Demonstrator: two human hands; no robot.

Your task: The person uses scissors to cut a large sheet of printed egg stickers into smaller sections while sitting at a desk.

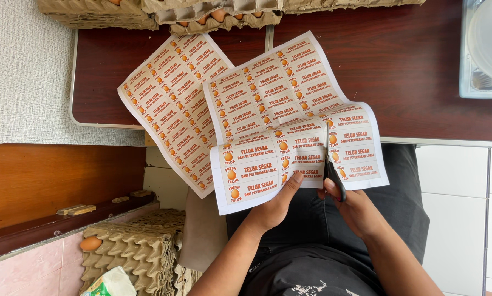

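My left hand (276,205) pinches the near edge of a white label sheet (268,164) printed with rows of orange egg stickers, holding it up over my lap. My right hand (355,208) grips black-handled scissors (334,167), whose blades stand upright in a cut running into the sheet's right part. Two more label sheets, one at the left (172,104) and one at the middle (281,82), lie overlapping on the dark brown table (410,66) beyond.
Cardboard egg trays (218,13) with some eggs sit at the table's far edge. A clear container (484,49) stands at the right. A stack of egg trays (136,246) with one egg (91,243) lies on the floor at left, beside a wooden panel.
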